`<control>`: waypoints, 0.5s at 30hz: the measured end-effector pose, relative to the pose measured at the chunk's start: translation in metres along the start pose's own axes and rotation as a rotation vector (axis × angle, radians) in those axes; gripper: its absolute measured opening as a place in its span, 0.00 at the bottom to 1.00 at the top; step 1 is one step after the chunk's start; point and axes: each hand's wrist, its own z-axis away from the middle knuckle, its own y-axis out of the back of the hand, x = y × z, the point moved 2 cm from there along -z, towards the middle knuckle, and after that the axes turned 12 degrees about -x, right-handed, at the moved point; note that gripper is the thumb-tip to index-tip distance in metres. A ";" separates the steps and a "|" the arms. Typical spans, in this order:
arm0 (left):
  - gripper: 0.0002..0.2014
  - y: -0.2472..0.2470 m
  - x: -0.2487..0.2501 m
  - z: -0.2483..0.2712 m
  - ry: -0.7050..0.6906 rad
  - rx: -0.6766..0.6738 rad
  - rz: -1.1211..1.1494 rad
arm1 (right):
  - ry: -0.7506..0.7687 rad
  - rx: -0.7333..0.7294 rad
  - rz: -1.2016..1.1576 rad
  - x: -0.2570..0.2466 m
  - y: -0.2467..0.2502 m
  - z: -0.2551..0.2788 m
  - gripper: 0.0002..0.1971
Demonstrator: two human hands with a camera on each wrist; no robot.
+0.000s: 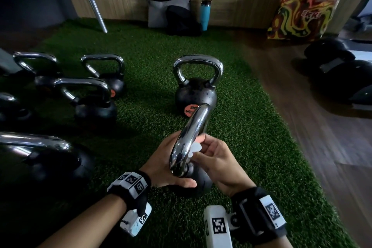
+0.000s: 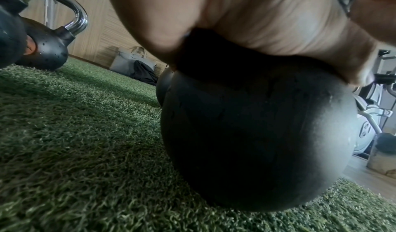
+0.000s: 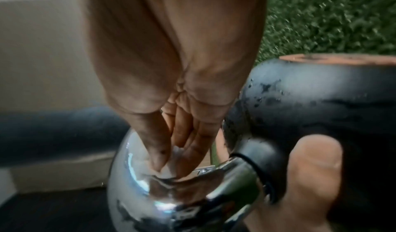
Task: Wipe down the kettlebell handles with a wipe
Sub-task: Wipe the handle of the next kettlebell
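In the head view, the near kettlebell [image 1: 198,175] is steadied on the turf [image 1: 251,147] by the left hand [image 1: 169,164], curled round its base, just before a second kettlebell [image 1: 196,88]. In the right wrist view, a white wipe [image 3: 169,166] is pinched against the chrome handle [image 3: 150,193] by the right hand [image 3: 177,100].

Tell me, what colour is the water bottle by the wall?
The water bottle is teal with a black lid, best seen in the head view.
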 end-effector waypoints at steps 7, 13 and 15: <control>0.54 0.001 0.012 0.004 -0.044 0.030 0.029 | 0.103 0.121 -0.155 0.000 0.010 -0.012 0.15; 0.58 0.002 0.007 0.001 -0.063 0.032 0.005 | 0.191 0.348 0.370 -0.014 0.013 -0.015 0.14; 0.59 0.002 0.006 0.002 -0.052 0.043 -0.003 | 0.207 0.478 0.560 -0.013 0.012 -0.018 0.14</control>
